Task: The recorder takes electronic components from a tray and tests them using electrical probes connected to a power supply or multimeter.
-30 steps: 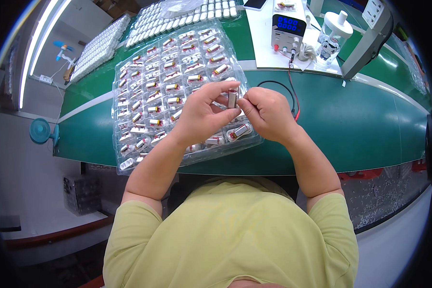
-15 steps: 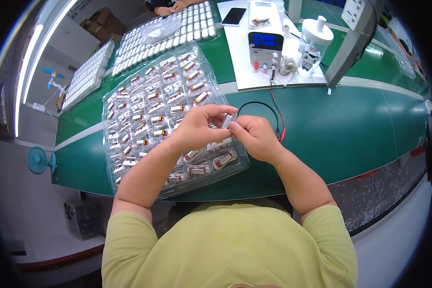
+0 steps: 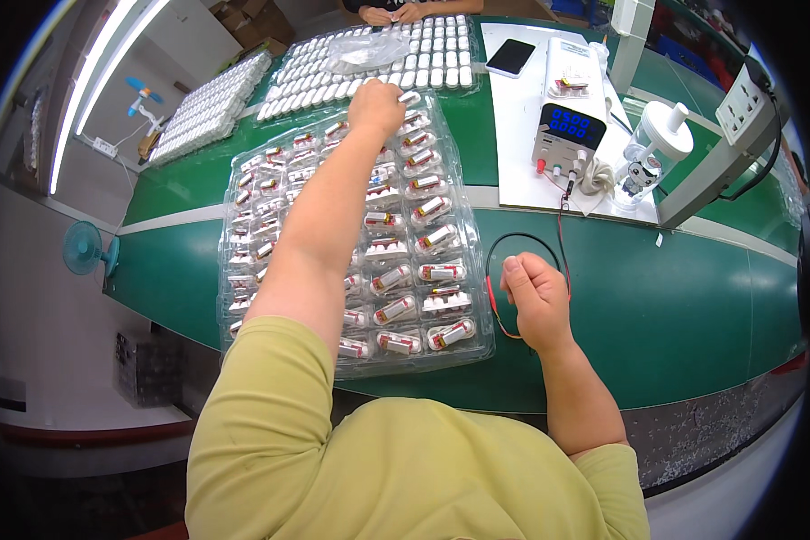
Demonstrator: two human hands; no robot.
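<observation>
My left hand (image 3: 376, 109) reaches to the far row of a clear plastic blister tray (image 3: 483, 317). Its curled fingers point down into the tray, and the back of the hand hides what they grip. Beside it lies a white oval case (image 3: 410, 98). The tray holds several white cases, many with a small silver battery (image 3: 441, 237) with red wires on top. To the right of the tray, my right hand (image 3: 538, 299) is closed in a fist, thumb uppermost. Black and red test leads (image 3: 490, 270) loop around this fist; whether it holds them is hidden.
A power supply with a blue display (image 3: 568, 130) stands on a white board (image 3: 511, 153), with a phone (image 3: 511, 57) and clear jar (image 3: 654, 155). Trays of white cases (image 3: 310, 88) fill the back, where another person's hands (image 3: 396, 13) work. A metal post (image 3: 715, 184) rises at right.
My hands have come apart from around a small silver piece. The left went far forward over the tray; the right stays beside the leads, now a fist. The whole view has shifted slightly.
</observation>
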